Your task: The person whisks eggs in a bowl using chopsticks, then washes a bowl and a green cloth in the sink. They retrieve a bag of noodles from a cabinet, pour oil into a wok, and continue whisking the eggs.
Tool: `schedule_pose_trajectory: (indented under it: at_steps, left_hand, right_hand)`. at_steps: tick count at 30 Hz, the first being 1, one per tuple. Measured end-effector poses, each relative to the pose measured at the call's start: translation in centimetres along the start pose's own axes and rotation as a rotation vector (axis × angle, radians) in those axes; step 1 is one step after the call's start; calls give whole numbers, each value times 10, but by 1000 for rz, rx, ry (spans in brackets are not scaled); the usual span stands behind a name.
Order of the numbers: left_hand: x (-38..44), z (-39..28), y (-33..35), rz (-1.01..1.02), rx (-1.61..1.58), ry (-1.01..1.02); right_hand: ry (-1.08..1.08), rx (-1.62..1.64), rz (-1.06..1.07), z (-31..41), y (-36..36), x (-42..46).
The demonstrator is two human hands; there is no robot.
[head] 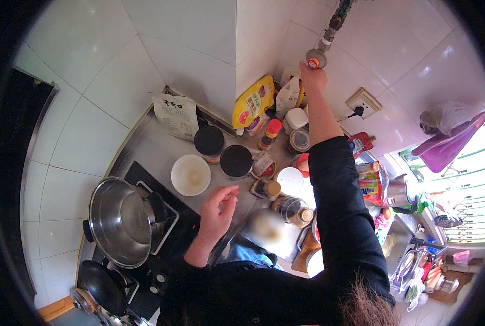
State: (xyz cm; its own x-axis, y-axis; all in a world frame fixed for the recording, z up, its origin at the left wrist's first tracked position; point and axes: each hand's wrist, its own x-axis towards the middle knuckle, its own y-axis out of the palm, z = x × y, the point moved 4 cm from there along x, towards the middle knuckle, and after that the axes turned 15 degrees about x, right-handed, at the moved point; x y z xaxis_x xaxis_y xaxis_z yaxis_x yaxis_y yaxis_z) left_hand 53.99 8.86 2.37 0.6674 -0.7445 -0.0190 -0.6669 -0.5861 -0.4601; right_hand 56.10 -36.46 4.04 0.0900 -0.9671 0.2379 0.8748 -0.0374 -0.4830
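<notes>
My right hand [315, 79] is raised at the tiled wall. Its fingers are at a round grey valve [320, 56] with an orange-red knob [313, 62], at the lower end of a pipe [335, 23]; the grip is partly hidden. My left hand [218, 212] hovers over the counter's front edge, fingers loosely curled and holding nothing. Just beyond it sits a white bowl [183, 173] with a little pale brown residue or liquid. Two black-lidded jars [209, 140] stand behind the bowl. To the left, a steel pot [122, 222] rests on the gas stove [185, 212].
A black wok [102, 287] occupies the nearer burner. Sauce bottles [293, 210], a red-capped bottle [270, 134], a yellow pouch [254, 104] and several containers crowd the corner. A plug sits in a wall socket [364, 102]. The sink [397, 232] lies to the right.
</notes>
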Motion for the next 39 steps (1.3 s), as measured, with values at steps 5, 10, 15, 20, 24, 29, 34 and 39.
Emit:
schedule_pose_trajectory:
  at_steps: [5, 10, 15, 20, 24, 29, 34, 39]
  left_hand:
    - [-7, 8, 7, 13, 20, 3]
    - [-8, -1, 3, -4, -29, -36]
    - [-14, -8, 2, -6, -23, 7]
    - [-23, -8, 1, -42, -59, 2]
    - [-38, 6, -1, -68, -67, -20]
    - [-73, 15, -14, -82, -43, -14]
    - [-150, 34, -44, -328, -4, 8]
    - [-265, 76, -71, -406, -76, -136]
  right_hand:
    - [-284, -46, 71, -19, -2, 8]
    - [-153, 126, 154, -10, -32, 1]
    - [634, 1109, 559, 0, -30, -7]
    - [660, 1257, 578, -7, -18, 3]
    - [644, 1288, 489, -7, -9, -1]
    - [665, 1207, 621, 0, -18, -10]
    - [400, 1251, 1313, 51, -41, -124]
    - [174, 933, 1422, 124, -126, -407]
